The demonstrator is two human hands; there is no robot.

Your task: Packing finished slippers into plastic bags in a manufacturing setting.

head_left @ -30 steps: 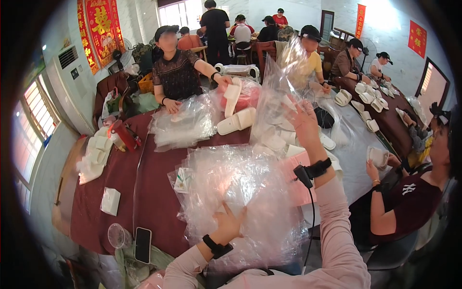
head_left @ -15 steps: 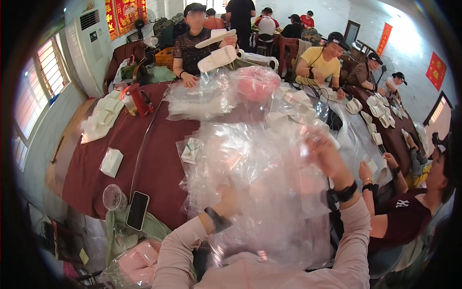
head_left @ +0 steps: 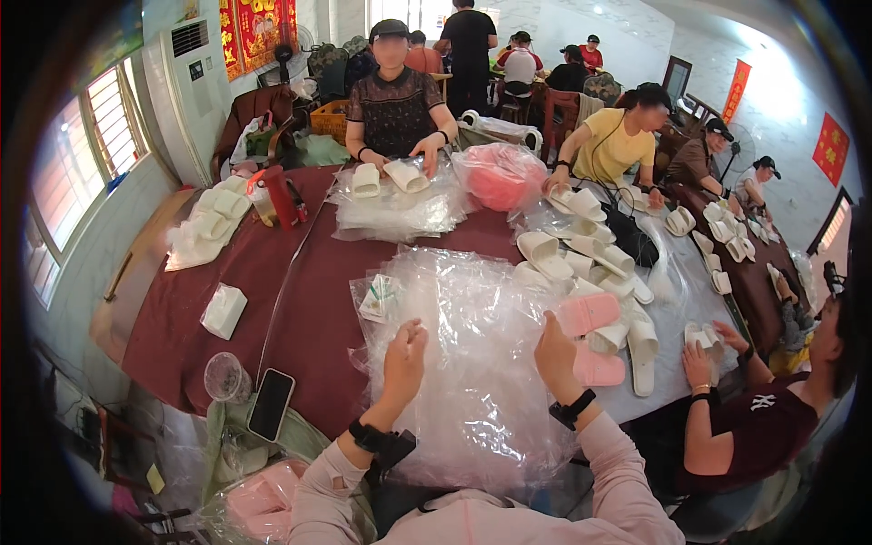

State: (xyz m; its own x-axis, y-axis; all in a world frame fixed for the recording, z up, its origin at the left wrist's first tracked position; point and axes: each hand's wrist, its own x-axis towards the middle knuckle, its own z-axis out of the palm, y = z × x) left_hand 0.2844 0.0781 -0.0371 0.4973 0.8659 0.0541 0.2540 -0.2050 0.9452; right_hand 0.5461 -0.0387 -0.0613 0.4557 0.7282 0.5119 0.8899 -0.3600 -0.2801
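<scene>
A broad pile of clear plastic bags (head_left: 481,363) lies before me at the table's near side. My left hand (head_left: 404,363) is at the pile's left part, its fingers curled closed. By the pile's right edge is my right hand (head_left: 556,359), turned back-outward with its fingers drawn together. Whatever either hand pinches is too transparent or hidden to make out. Just right of my right hand rest a pink slipper (head_left: 589,313) and a second pink slipper (head_left: 599,365). White slippers (head_left: 642,341) lie beside them in a loose heap.
Across the table, a person (head_left: 400,113) handles white slippers over more bags (head_left: 400,213). A pink bundle in plastic (head_left: 501,177) sits beside them. On the left are a white box (head_left: 223,311), a phone (head_left: 271,404) and a clear cup (head_left: 227,377). A co-worker (head_left: 763,427) sits close on my right.
The blurred, lifted plastic has settled flat, uncovering the pink slippers. My right hand has come down and leftward. The person opposite has lowered the white slippers onto the bags.
</scene>
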